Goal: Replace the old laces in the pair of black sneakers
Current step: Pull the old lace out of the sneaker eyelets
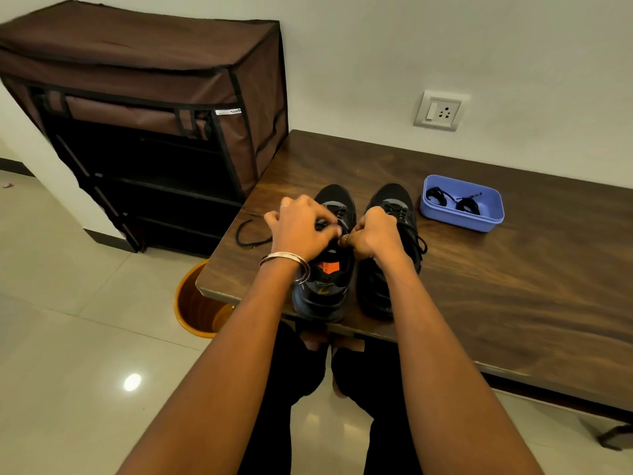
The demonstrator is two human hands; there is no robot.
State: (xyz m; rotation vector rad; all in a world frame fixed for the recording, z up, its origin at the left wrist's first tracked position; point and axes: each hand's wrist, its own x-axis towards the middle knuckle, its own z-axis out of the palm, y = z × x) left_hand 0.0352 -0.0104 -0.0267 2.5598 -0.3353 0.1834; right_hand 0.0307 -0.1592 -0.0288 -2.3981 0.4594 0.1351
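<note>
- Both forearms are reaching forward from me over the near edge of the counter (479,269), and the two black sneakers (356,269) are sitting side by side at that edge, heels toward me.
- I'm curling my left hand (301,228) over the left sneaker (325,293), and its fingers (329,229) are pinching something dark at the eyelets, probably the lace.
- I'm clenching my right hand (373,234) beside it; its fingers (349,238) seem to be gripping the same lace, though I cannot tell for sure.
- One loose black lace (248,234) is trailing toward the counter's left edge, and coiled laces (452,200) are waiting in the blue tray (459,219) further back, right of the shoes.
- The right sneaker (390,255) is looking fully laced, so I judge most of the work remains.
- Risks as I see them: a hard tug could be dragging the left sneaker off the near edge, and the trailing lace could be slipping toward the orange bin (195,303) below.
</note>
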